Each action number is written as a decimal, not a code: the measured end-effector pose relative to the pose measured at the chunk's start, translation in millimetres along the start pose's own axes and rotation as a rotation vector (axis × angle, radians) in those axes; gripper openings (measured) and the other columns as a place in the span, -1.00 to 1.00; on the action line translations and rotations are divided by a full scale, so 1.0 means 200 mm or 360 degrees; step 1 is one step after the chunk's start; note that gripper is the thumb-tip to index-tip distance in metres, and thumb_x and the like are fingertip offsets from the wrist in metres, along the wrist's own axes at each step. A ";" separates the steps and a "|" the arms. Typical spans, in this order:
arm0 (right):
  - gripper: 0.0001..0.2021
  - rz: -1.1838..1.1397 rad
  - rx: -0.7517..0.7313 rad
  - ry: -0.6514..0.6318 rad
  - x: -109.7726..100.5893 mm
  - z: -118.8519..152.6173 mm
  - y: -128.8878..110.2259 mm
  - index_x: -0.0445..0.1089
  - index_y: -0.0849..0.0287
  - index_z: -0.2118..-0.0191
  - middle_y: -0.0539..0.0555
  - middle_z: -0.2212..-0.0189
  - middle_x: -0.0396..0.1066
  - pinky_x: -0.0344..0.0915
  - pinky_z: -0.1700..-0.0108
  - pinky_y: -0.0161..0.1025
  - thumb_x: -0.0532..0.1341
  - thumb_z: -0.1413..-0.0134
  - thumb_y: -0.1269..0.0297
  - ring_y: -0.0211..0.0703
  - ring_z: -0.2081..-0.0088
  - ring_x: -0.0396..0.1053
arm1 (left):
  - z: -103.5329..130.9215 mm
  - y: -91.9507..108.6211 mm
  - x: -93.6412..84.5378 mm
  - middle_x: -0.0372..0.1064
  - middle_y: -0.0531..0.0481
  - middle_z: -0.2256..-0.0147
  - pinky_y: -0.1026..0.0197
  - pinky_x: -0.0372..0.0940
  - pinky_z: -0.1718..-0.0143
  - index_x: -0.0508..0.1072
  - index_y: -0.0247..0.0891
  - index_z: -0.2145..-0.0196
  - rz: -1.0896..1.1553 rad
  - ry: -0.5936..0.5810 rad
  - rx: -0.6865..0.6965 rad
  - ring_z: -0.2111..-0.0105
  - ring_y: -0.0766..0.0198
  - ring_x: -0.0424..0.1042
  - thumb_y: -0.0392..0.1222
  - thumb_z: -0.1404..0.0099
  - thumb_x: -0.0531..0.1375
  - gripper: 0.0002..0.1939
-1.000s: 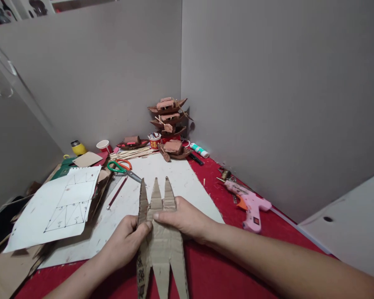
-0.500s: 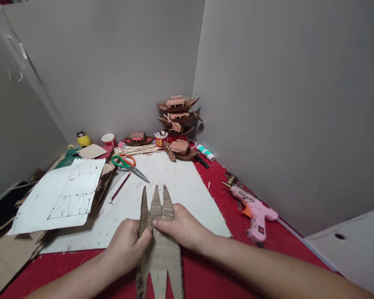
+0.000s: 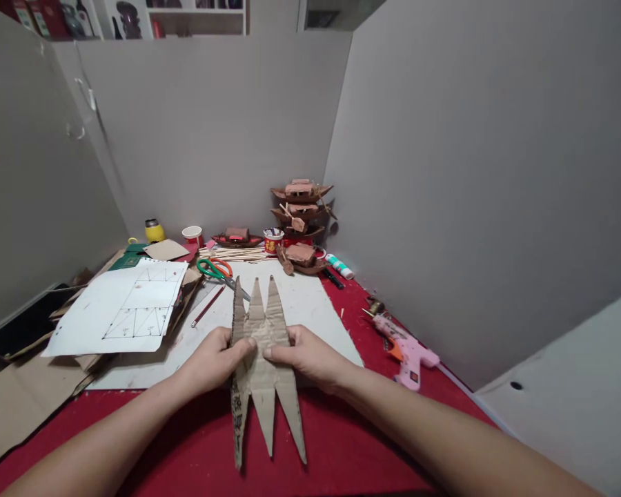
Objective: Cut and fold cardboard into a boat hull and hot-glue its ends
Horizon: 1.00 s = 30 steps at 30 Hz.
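A brown cardboard cutout (image 3: 263, 369) with three pointed strips at each end is held up over the front of the table. My left hand (image 3: 222, 355) grips its left edge, thumb lying on the face. On the opposite edge my right hand (image 3: 306, 353) is closed the same way, its thumb pressed near the middle. The fingers behind the cardboard are hidden. Dark printed characters run down the lower left strip. Just beyond the upper tips lie scissors (image 3: 213, 270) with green and orange handles, partly covered by the cardboard, and a pencil (image 3: 208, 308).
Left, a sheet with a line drawing (image 3: 119, 304) rests on stacked cardboard (image 3: 28, 411). Brown model boats (image 3: 301, 211) are stacked at the back corner, near a paper cup (image 3: 273, 241) and thin sticks (image 3: 232, 254). A pink glue gun (image 3: 406, 348) lies right, beside the wall.
The cardboard has come up and away from me, so both its pointed ends now show. My hands have shifted lower along it. The camera view has tilted upward.
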State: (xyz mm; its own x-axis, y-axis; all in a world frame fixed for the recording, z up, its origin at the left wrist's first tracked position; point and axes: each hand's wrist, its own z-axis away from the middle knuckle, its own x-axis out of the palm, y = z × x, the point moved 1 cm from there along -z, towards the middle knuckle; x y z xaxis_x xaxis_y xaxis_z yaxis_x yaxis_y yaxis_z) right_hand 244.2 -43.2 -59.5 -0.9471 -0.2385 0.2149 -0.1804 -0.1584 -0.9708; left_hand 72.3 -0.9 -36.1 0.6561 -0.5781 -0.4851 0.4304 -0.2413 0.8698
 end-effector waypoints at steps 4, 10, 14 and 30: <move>-0.61 0.0027 0.0009 0.0018 -0.02 -0.01 0.01 0.51 0.29 0.22 0.09 0.36 0.56 0.34 0.11 -0.11 0.39 0.24 0.20 -0.08 0.32 0.48 | 0.00 -0.01 0.01 0.13 0.11 0.61 0.33 0.02 0.60 0.31 -0.30 0.57 0.0064 -0.0134 -0.0003 0.61 0.37 0.09 -0.06 -0.17 0.04 -0.71; -0.70 0.0053 -0.0029 -0.0005 0.00 0.00 0.01 0.51 0.27 0.23 0.03 0.39 0.54 0.33 0.19 -0.22 0.33 0.19 0.29 -0.16 0.36 0.44 | 0.01 0.00 0.04 0.20 0.10 0.55 0.32 0.11 0.51 0.34 -0.30 0.50 0.0053 -0.0153 0.0004 0.55 0.34 0.15 -0.10 -0.16 0.03 -0.77; -0.81 0.0195 -0.0074 0.0151 0.00 -0.03 0.05 0.50 0.26 0.37 -0.04 0.50 0.47 0.29 0.34 -0.32 0.22 0.22 0.41 -0.25 0.46 0.35 | -0.02 -0.03 0.08 0.04 0.15 0.62 0.32 -0.01 0.56 0.21 -0.25 0.61 -0.0100 -0.0005 -0.0039 0.59 0.37 0.03 -0.16 -0.11 0.05 -0.80; -0.73 0.0039 -0.0027 0.0124 0.00 -0.01 -0.01 0.51 0.26 0.26 0.00 0.43 0.51 0.31 0.25 -0.27 0.33 0.16 0.25 -0.20 0.37 0.41 | 0.00 0.00 0.05 0.14 0.08 0.57 0.31 0.09 0.53 0.31 -0.31 0.53 0.0028 -0.0023 0.0020 0.54 0.33 0.12 0.00 -0.25 -0.01 -0.64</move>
State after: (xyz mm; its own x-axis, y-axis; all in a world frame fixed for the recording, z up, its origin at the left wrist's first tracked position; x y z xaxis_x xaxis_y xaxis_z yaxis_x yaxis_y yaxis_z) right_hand 243.2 -41.1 -58.4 -0.9689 -0.1669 0.1829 -0.1610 -0.1367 -0.9774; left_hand 79.6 -6.9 -41.7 0.6546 -0.5933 -0.4684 0.4108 -0.2410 0.8793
